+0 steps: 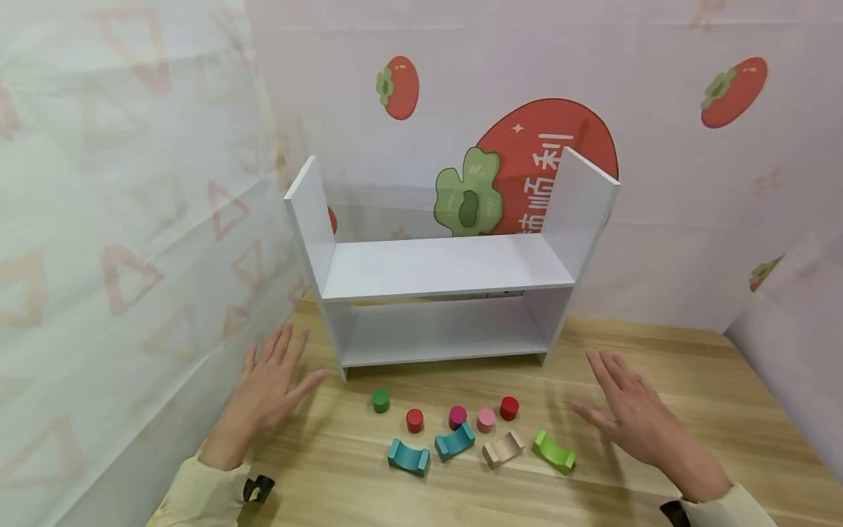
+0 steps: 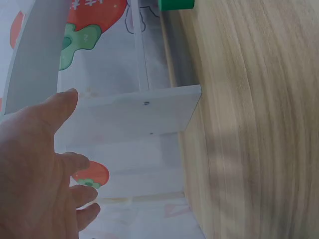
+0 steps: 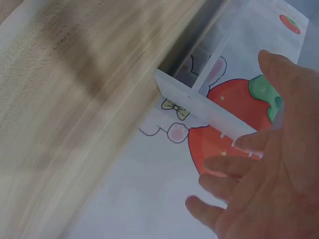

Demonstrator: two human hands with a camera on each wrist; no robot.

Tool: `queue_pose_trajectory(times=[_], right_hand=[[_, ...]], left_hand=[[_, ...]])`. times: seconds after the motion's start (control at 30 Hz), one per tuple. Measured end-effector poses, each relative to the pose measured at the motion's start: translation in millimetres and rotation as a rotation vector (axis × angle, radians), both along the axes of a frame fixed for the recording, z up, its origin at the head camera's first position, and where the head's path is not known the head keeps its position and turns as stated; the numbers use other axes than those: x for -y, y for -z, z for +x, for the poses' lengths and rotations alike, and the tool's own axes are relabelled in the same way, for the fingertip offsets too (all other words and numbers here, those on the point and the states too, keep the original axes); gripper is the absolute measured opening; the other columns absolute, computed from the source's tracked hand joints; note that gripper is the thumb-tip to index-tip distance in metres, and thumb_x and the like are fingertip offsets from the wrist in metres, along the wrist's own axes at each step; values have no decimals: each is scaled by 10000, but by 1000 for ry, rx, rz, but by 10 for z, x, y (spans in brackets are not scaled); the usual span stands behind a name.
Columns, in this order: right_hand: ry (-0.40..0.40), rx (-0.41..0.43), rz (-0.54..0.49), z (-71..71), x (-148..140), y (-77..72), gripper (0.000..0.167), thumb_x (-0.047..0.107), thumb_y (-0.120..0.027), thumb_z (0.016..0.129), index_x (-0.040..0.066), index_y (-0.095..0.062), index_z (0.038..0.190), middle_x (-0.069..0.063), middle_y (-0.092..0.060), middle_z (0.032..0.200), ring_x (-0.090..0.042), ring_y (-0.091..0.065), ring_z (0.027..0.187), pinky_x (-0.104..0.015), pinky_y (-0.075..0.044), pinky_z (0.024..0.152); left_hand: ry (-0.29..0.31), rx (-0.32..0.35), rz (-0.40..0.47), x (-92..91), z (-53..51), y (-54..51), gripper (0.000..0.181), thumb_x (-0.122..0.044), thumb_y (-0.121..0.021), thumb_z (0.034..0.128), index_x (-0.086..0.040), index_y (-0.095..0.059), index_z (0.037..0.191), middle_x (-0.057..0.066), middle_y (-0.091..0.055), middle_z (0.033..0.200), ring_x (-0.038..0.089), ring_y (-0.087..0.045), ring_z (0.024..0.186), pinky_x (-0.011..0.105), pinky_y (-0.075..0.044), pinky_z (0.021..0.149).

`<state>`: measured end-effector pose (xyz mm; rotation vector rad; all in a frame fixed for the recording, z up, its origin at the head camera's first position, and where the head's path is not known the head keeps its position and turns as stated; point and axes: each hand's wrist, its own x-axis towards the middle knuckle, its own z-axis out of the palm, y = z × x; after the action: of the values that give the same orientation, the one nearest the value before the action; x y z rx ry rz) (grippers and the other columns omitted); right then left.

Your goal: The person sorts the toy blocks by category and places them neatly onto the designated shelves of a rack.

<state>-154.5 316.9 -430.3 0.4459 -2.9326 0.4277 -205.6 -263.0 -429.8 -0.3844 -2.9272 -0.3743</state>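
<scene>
The white shelf (image 1: 448,265) stands upright on the wooden table (image 1: 665,366), carried on its two side panels, which appear to bear both boards. In front of it lie five short cylinders: green (image 1: 380,400), red (image 1: 415,420), magenta (image 1: 457,417), pink (image 1: 486,419) and a second red (image 1: 509,408). They rest on flat ends, which presumably stops them rolling. Nearer the person are four curved blocks: two blue (image 1: 409,458), one beige (image 1: 503,450) and one lime (image 1: 554,452). Whether the magenta cylinder touches the blue block beside it cannot be told. The left hand (image 1: 266,391) and right hand (image 1: 635,417) flank the group, fingers extended and thumbs apart, gripping nothing; this spacing seemingly leaves the pieces unobstructed. Patterned sheeting (image 1: 316,88) hangs behind.
</scene>
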Motion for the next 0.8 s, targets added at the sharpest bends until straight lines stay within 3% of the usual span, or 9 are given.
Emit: queue_pose_trajectory(times=[0.13,0.27,0.43,0.6,0.8], right_hand=[[-60,6,4,10,57,-25,924,479,-696,999,30,-240,1665,-330,-484,1560,-556,-502,1400,-739,-433,1069],[-116,54,-20,28,135,-51,841,469,-732,977,15,-390,1597,-233,-684,1358,-426,-691,1209,-612,-569,964],[-175,113,-19,60,200,-16,709,466,-792,926,-10,-600,1415,-67,-752,1180,-230,-737,1044,-425,-623,837],[-218,137,-16,110,197,59,622,454,-807,915,-15,-679,1302,-34,-754,1113,-193,-727,977,-361,-621,786],[-269,125,-62,165,142,178,482,403,-851,885,19,-729,1150,41,-717,991,-78,-658,857,-282,-579,700]], left_hand=[[35,-36,47,49,-42,-49,840,-483,-521,1084,26,-195,1668,310,-161,1733,532,-191,1590,746,-164,1240],[71,-61,109,78,-100,-194,834,-423,-533,1096,79,-168,1654,357,-219,1697,562,-241,1559,719,-247,1230],[96,-59,150,78,-145,-486,849,-426,-515,1105,67,-110,1665,379,-211,1687,575,-246,1550,713,-267,1224],[111,-130,150,93,-196,-803,855,-407,-540,1097,74,-114,1661,378,-230,1681,582,-267,1538,724,-285,1207],[130,-180,170,56,-227,-1163,876,-407,-545,1094,48,-72,1674,351,-166,1714,550,-202,1582,682,-206,1272]])
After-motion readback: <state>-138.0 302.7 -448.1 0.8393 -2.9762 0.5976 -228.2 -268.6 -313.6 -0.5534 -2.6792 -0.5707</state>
